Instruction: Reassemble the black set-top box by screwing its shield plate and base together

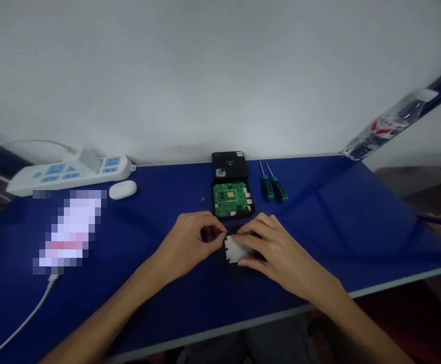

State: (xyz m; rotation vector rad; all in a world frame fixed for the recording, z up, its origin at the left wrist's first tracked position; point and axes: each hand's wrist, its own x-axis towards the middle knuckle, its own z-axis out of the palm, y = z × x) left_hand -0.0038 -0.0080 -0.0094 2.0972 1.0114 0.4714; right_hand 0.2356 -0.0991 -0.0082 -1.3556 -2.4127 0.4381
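Note:
A silvery metal plate (235, 249) with notched edges lies near the front of the table, on a dark piece that is mostly hidden. My right hand (271, 245) reaches over the plate from the right, its thumb at the near edge and its fingers bent over the far side, holding it. At the plate's upper left corner, my left hand (195, 237) has thumb and forefinger pinched together; whatever is between them is too small to make out. Just beyond both hands sits a green circuit board (226, 194) in an open black case.
Behind the board lies a black cover (230, 165). Two green-handled screwdrivers (272, 188) are to its right, several tiny screws (201, 201) to its left. Further left are a white oval case (123, 189), a power strip (69, 174) and a blurred phone (71, 230). A bottle (389, 125) leans at right.

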